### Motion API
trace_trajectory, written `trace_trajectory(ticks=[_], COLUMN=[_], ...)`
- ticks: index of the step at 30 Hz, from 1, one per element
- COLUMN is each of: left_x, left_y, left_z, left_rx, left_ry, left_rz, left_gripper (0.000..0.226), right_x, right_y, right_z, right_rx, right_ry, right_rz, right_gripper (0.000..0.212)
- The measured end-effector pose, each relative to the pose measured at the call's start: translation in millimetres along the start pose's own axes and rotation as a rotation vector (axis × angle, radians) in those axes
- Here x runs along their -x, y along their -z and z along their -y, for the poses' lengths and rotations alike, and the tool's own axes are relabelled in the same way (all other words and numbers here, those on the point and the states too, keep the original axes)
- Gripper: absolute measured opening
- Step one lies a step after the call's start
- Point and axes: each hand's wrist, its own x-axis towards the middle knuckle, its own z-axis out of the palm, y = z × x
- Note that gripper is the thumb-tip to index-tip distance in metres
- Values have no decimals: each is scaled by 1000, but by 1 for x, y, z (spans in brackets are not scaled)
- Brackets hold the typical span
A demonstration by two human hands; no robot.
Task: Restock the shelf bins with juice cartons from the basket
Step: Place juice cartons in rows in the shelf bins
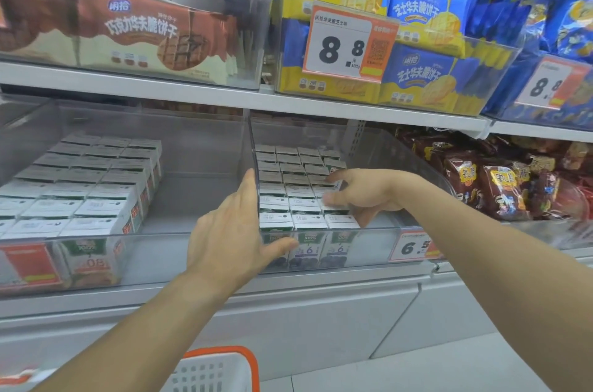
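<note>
Squaring up cartons (301, 196) inside the right bin (378, 228): left hand (234, 225) flat-fingered on its corner, right hand (362, 192) loosely spread over them, holding nothing. Next, likely back down to the basket (224, 366).

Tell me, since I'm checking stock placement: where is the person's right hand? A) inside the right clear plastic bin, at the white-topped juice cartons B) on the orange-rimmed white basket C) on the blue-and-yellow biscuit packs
A: the right hand reaches over the wall of the right clear plastic bin, fingers at the white-topped juice cartons.
</note>
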Motion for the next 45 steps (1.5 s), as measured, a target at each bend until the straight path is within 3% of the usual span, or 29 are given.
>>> trace_trajectory(ticks=[8,14,19,22,25,28,32,34,36,39,42,45], left_x=[0,0,0,-1,0,0,-1,0,0,0,0,0], left_y=[-1,-1,-1,-1,0,3,3,3,3,1,5,17], left_z=[1,1,0,2,-1,-3,-3,-3,-4,-4,-3,0], left_rx=[35,-10,-35,-42,-47,-48,-54,-94,-108,-66,7,131], left_ry=[-42,-27,-35,-33,-26,-1,28,18,16,18,11,-45], left_rz=[-12,8,25,34,27,37,70,65,67,59,115,211], left_gripper=[122,125,125,126,127,127,127,127,127,129,129,125], right_x=[-37,-44,-75,-91,-106,-113,-111,-102,-89,-63,-16,35], right_y=[-23,-16,16,15,10,8,7,7,6,4,-12,-38], right_z=[8,-20,-38,-44,-41,-36,-40,-40,-36,-38,-32,-3], right_rx=[101,-104,52,-111,-257,-174,-301,-381,-301,-67,-112,-150], right_ry=[58,86,-92,-125,-53,-62,-35,-60,-83,-13,138,303], right_rz=[-217,-204,-568,-446,-484,-551,-502,-472,-523,-699,-751,-719], right_gripper=[62,67,52,66,57,52,55,45,35,30,17,21])
